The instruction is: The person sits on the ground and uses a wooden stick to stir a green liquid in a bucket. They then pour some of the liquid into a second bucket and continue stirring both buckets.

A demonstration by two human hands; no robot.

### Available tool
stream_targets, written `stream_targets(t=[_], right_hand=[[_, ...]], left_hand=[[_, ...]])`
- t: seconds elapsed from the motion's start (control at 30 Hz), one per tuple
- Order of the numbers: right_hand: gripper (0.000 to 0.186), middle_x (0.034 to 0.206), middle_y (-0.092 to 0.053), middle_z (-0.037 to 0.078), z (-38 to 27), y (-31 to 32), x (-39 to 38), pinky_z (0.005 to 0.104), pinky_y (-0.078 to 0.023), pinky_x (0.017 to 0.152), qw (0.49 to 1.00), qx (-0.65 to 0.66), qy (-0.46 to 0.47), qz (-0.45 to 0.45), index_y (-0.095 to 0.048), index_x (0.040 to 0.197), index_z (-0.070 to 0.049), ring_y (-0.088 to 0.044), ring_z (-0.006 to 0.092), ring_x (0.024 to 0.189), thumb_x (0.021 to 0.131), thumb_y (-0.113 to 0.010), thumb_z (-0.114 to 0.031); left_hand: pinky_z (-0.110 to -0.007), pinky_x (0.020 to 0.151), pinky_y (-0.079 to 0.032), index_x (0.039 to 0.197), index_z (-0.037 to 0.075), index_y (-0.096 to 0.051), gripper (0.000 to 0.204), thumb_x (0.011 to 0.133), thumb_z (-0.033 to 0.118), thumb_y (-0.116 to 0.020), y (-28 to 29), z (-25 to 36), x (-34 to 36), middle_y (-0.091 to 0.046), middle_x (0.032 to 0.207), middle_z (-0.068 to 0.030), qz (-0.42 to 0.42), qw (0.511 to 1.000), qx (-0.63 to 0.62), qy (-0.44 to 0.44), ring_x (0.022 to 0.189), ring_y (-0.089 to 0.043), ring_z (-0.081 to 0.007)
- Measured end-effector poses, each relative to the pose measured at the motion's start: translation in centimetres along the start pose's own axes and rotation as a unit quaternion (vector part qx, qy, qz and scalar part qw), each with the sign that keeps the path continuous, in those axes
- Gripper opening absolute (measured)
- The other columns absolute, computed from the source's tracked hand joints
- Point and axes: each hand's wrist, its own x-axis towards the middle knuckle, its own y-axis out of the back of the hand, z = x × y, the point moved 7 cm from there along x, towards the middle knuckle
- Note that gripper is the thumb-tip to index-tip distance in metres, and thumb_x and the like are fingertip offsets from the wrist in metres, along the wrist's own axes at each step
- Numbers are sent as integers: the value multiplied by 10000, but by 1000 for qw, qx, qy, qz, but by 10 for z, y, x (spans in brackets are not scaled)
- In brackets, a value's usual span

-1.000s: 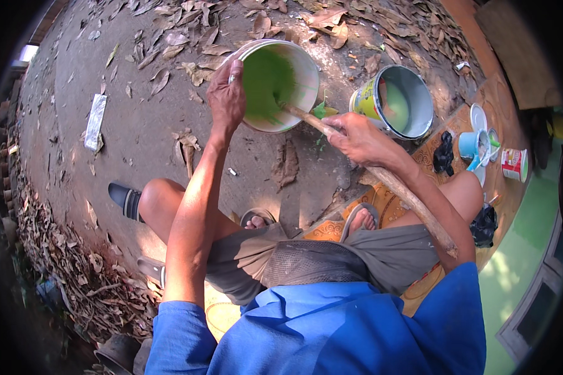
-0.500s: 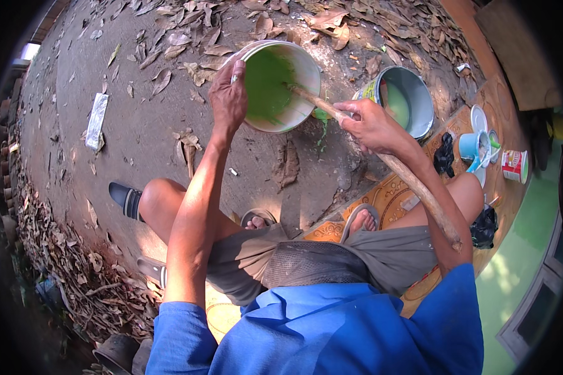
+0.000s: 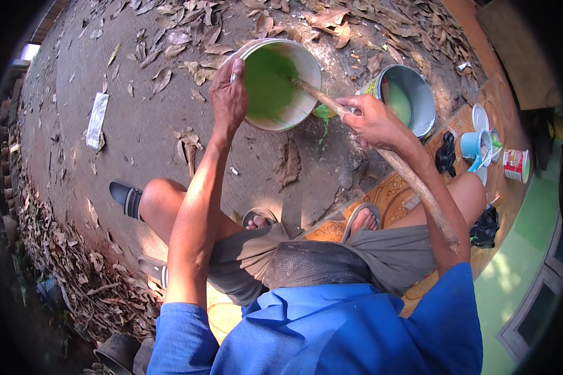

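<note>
My left hand (image 3: pixel 229 95) grips the left rim of a white bucket (image 3: pixel 308 112), which leans so its mouth faces me. Green paint (image 3: pixel 266 84) coats the inside of the bucket. In my right hand (image 3: pixel 376 125) is a long wooden stick (image 3: pixel 413 180), its fingers wrapped round the middle. The far end of the stick dips into the green paint, and its near end lies along my right forearm. Just right of the bucket stands a second bucket (image 3: pixel 424 100), grey inside, holding pale green liquid (image 3: pixel 398 103). Green drips (image 3: pixel 323 128) mark the ground between the two.
On the orange patterned tiles (image 3: pixel 391 194) at right are a light blue container (image 3: pixel 470 145), a red and white can (image 3: pixel 515 165), a white lid (image 3: pixel 479 118) and black plastic bags (image 3: pixel 445 154). Dry leaves (image 3: pixel 325 20) litter the far ground. A silvery strip (image 3: pixel 96 120) lies at left.
The stick's tip has shifted slightly within the bucket, and my right hand has moved a little with it. The left hand keeps its hold on the rim.
</note>
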Motion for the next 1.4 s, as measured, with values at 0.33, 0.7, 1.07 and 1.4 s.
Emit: stream_targets(t=[0.33, 0.7, 1.07, 1.4], right_hand=[[402, 615, -527, 29, -16, -29, 3, 282, -452, 376, 991, 85, 37, -94, -546, 1266, 19, -524, 112, 418, 901, -530, -150], [404, 584, -521, 43, -6, -30, -10, 280, -433, 367, 995, 45, -13, -85, -535, 1266, 31, -513, 119, 414, 901, -529, -142], [399, 636, -583, 76, -10, -9, 0, 296, -457, 390, 999, -8, -28, -42, -536, 1271, 23, -542, 134, 437, 908, -531, -141], [397, 584, -577, 115, -24, -29, -7, 336, -491, 458, 993, -38, 89, -60, -554, 1246, 40, -588, 173, 464, 887, -514, -127]], left_hand=[[-353, 871, -460, 1177, 51, -634, 502, 978, 472, -446, 1, -4, 1, -650, 1060, -148, 10, 1000, 14, 8, 994, -604, -234], [-347, 876, -457, 1172, 41, -632, 487, 977, 453, -459, 2, -7, 2, -652, 1061, -150, 19, 999, 25, 6, 990, -607, -243], [-339, 870, -456, 1174, 39, -628, 502, 975, 468, -461, 8, -11, 0, -646, 1055, -145, 26, 999, 17, 20, 977, -603, -229], [-338, 843, -467, 1175, 37, -629, 481, 975, 446, -476, 10, -19, 1, -664, 1034, -131, 26, 996, -51, 65, 959, -609, -205]])
